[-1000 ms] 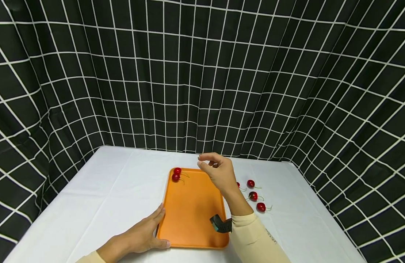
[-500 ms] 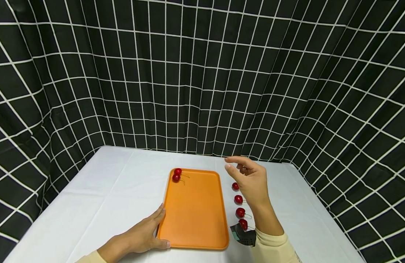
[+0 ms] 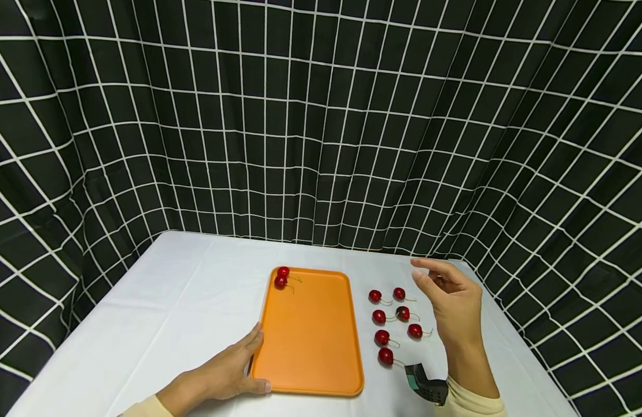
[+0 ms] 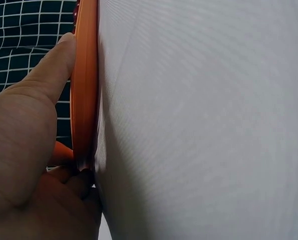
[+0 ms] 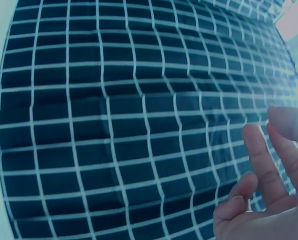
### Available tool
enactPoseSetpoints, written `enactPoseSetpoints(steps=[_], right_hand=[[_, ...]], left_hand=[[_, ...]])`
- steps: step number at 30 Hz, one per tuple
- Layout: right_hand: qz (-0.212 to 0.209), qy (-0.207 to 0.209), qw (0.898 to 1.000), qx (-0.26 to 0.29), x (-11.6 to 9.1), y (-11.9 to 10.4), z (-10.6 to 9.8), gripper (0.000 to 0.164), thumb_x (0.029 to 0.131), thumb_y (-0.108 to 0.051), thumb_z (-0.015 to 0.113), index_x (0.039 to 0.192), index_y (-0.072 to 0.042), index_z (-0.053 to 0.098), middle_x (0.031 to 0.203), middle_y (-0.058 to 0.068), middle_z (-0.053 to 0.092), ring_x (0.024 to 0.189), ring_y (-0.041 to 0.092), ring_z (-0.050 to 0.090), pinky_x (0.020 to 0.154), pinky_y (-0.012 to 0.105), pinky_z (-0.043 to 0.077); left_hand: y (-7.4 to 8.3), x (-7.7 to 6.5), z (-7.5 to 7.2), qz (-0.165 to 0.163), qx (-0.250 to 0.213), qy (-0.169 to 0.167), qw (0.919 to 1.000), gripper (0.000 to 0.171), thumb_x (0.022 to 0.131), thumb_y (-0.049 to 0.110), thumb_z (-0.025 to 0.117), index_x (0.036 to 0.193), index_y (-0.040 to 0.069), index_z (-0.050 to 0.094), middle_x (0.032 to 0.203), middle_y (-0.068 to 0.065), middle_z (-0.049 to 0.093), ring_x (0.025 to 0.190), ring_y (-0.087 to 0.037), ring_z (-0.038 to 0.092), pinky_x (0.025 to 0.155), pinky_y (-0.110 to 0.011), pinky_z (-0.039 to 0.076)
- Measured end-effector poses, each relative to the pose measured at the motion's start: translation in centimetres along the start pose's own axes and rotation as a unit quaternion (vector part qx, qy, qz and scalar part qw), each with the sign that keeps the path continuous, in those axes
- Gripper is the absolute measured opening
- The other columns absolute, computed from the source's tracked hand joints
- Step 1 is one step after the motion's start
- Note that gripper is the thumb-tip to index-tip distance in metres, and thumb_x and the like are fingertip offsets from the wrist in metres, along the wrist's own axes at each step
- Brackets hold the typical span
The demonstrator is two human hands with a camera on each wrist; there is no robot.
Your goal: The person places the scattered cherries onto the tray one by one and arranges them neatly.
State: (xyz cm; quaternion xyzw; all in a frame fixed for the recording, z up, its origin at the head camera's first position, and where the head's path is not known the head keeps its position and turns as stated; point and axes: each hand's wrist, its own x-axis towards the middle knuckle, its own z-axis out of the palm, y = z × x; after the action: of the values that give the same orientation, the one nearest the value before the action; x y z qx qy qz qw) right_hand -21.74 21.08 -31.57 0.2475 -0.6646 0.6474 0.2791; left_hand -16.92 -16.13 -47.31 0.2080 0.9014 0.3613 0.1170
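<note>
- Left hand (image 3: 224, 370) straight-fingered against left edge of tray (image 3: 307, 336);
- right hand (image 3: 456, 307) empty, loosely curled, half spread;
- I'd call the cherries (image 3: 381, 337) part-transferred; next needs a gentle pinch.

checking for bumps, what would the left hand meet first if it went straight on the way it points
The orange tray: the left hand seems to touch its near left corner, so likely no gap remains.

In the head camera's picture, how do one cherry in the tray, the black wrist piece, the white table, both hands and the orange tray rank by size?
Largest to smallest:
1. White table
2. Orange tray
3. Left hand and right hand: too alike to rank
4. Black wrist piece
5. Front cherry
</note>
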Motion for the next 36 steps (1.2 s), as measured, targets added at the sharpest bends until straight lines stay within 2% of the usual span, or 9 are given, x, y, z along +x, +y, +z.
enactPoseSetpoints(steps=[4,13,19,22,26,29,32,36], right_hand=[[0.024,0.025,0.998,0.044,-0.6,1.1,-1.4,0.018,0.085,0.016,0.064,0.103,0.019,0.063,0.097,0.014,0.068,0.075,0.020,0.049,0.066,0.018,0.051],[0.070,0.074,0.994,0.032,-2.0,2.9,-3.7,0.020,0.084,0.017,0.065,0.104,0.020,0.062,0.096,0.014,0.069,0.074,0.020,0.050,0.066,0.019,0.052],[0.105,0.099,0.989,-0.014,-2.0,3.9,-5.2,0.022,0.084,0.012,0.068,0.105,0.017,0.065,0.097,0.012,0.067,0.077,0.021,0.048,0.065,0.016,0.051],[0.125,0.107,0.985,-0.047,-1.9,4.7,-6.1,0.021,0.084,0.008,0.070,0.105,0.013,0.067,0.095,0.009,0.068,0.076,0.020,0.043,0.057,0.015,0.043],[0.154,0.108,0.979,-0.077,-1.9,6.6,-7.3,0.020,0.084,0.004,0.072,0.104,0.009,0.070,0.091,0.003,0.069,0.075,0.018,0.042,0.051,0.021,0.033],[0.186,0.111,0.971,-0.098,-2.2,8.3,-8.1,0.021,0.084,0.000,0.075,0.103,0.007,0.071,0.084,0.000,0.068,0.073,0.017,0.042,0.047,0.027,0.028],[0.223,0.098,0.959,-0.147,-2.8,10.0,-8.8,0.021,0.084,-0.007,0.077,0.103,0.001,0.073,0.076,-0.001,0.063,0.069,0.016,0.041,0.044,0.029,0.025],[0.268,0.068,0.940,-0.202,-3.9,11.8,-9.6,0.024,0.084,-0.015,0.078,0.105,-0.003,0.074,0.074,0.000,0.056,0.071,0.015,0.043,0.049,0.027,0.033]], left_hand=[[0.0,0.0,0.1,0.000,-0.004,-0.003,1.0000,0.110,0.078,0.056,0.072,0.149,-0.009,0.018,0.158,-0.020,0.000,0.137,-0.048,0.017,0.103,-0.066,0.022],[0.1,0.1,0.4,0.001,0.004,-0.008,1.0000,0.111,0.077,0.058,0.071,0.149,-0.008,0.018,0.158,-0.019,0.001,0.138,-0.046,0.017,0.104,-0.065,0.022],[0.2,0.1,0.3,-0.003,0.008,-0.008,0.9999,0.110,0.077,0.058,0.071,0.149,-0.008,0.019,0.158,-0.018,0.002,0.138,-0.045,0.017,0.104,-0.064,0.023],[0.3,0.2,0.2,-0.003,0.009,-0.005,0.9999,0.110,0.077,0.058,0.071,0.149,-0.008,0.020,0.158,-0.019,0.002,0.138,-0.046,0.018,0.104,-0.065,0.023],[0.4,0.3,0.1,-0.003,0.013,-0.001,0.9999,0.111,0.076,0.060,0.070,0.150,-0.006,0.019,0.158,-0.017,0.001,0.138,-0.046,0.019,0.104,-0.065,0.024],[0.3,0.3,0.1,-0.006,0.013,-0.002,0.9999,0.111,0.076,0.060,0.069,0.150,-0.005,0.019,0.159,-0.017,0.001,0.139,-0.045,0.018,0.104,-0.064,0.024],[0.3,0.3,0.0,-0.008,0.013,0.000,0.9999,0.111,0.076,0.061,0.069,0.150,-0.005,0.019,0.159,-0.016,0.001,0.139,-0.045,0.018,0.104,-0.064,0.024],[0.3,0.3,0.1,-0.010,0.011,-0.003,0.9999,0.111,0.077,0.060,0.069,0.151,-0.005,0.018,0.159,-0.016,0.001,0.139,-0.046,0.018,0.104,-0.065,0.025]])
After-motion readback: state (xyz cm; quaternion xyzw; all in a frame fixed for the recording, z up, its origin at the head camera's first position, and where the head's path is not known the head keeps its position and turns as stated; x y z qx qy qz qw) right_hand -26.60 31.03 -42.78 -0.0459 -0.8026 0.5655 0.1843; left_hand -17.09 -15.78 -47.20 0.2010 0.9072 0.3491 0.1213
